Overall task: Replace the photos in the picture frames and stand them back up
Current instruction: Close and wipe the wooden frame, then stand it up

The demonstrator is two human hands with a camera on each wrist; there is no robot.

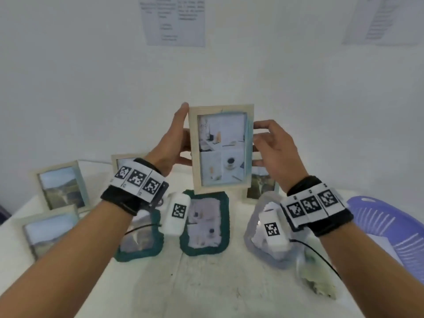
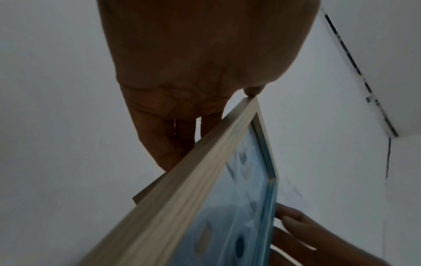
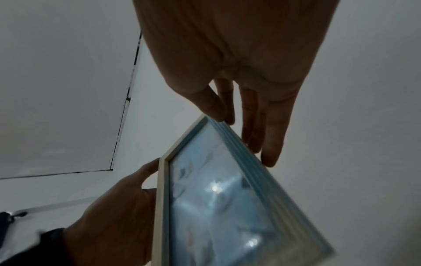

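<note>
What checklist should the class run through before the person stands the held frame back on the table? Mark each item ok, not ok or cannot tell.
1. Both hands grip the frame: left hand on its left edge, right hand on its right: ok.
2. Photo sits in the frame, facing the person: ok.
3. Frame upright, portrait: ok.
4. Back stand folded out: cannot tell, the back is hidden.
5. Free table spot for it: cannot tell; green mat lies right below.

White wall, two printed sheets taped; white table.
</note>
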